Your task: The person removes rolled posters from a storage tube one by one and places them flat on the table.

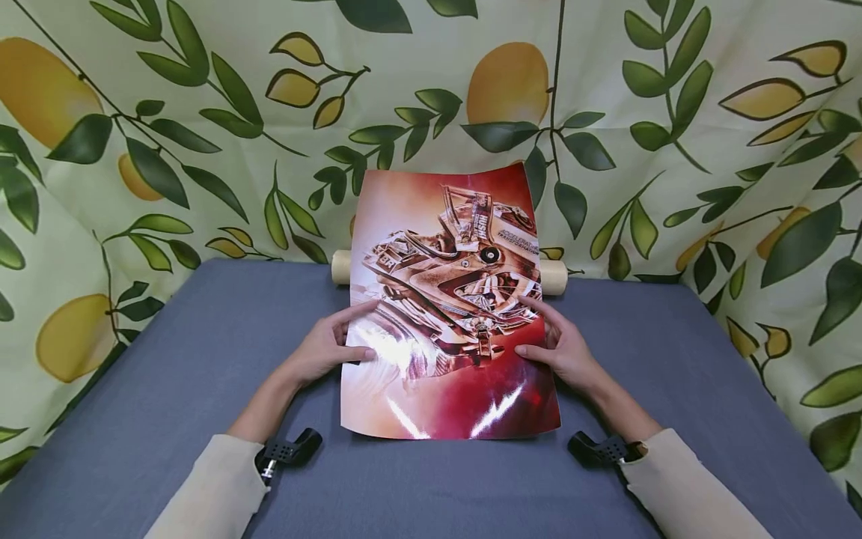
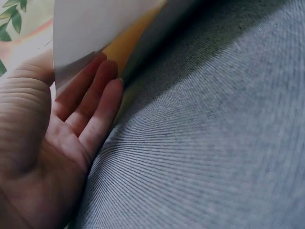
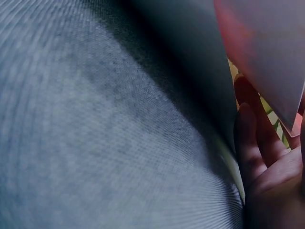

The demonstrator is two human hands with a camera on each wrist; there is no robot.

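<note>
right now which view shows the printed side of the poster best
The head view: the poster shows its whole glossy red print, held at both side edges by the left hand and right hand. The left wrist view shows only its white back, the right wrist view a blurred reddish underside.

The head camera looks forward and down over the grey surface (image 1: pixel 135 419), taking in both arms and the poster (image 1: pixel 447 314). Each wrist camera sits very close, low, looking along its palm; all share poster and surface.

Staged booth: lemon-print backdrop (image 1: pixel 202 112), grey-clothed table (image 1: pixel 168 359).
</note>
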